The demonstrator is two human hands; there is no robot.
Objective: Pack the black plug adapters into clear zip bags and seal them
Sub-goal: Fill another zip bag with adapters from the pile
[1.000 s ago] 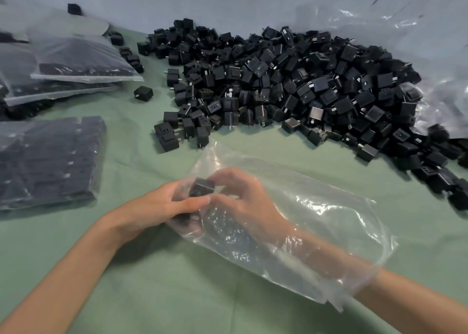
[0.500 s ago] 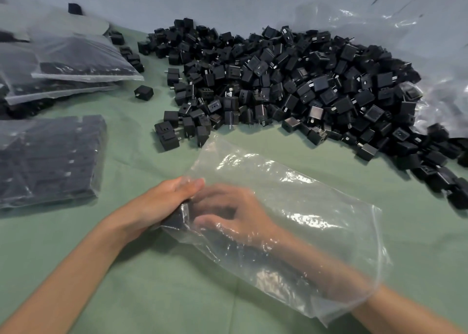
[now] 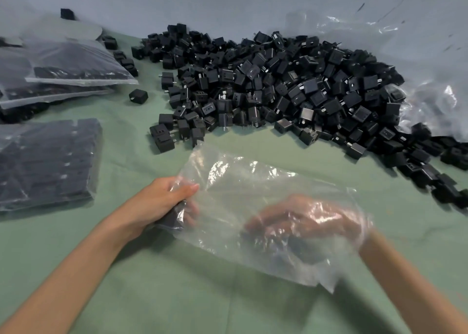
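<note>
Head camera, packing bench: from my remote desk I see the person's left hand (image 3: 162,204) clenched round the closed end of a clear zip bag (image 3: 253,181) that lies low in the middle of the frame. Its fingers pinch through the film what looks like one black adapter (image 3: 171,221), seated in the bag's corner. The right hand (image 3: 304,222) is inside the bag, near its mouth at four o'clock. It is blurred behind the glare of the plastic, and I cannot tell whether it is grasping anything or is released. The dark patch beneath it may be shadow or may be more adapters.

The heap of loose plug adapters (image 3: 291,87) spreads from twelve to three o'clock on the green cloth (image 3: 177,295), with a crumpled plastic sheet (image 3: 430,100) behind it. Filled bags (image 3: 48,161) lie at nine and ten o'clock, and a single adapter (image 3: 138,96) sits apart near eleven.

I judge this to be an early loading step, since the bag is nearly empty and its zip is unsealed. Next, the right hand should clear the mouth and reach to the heap at one o'clock for more pieces. The left hand should keep the bag pinned so that the adapter in the corner holds its place. Sealing looks a long way off.
</note>
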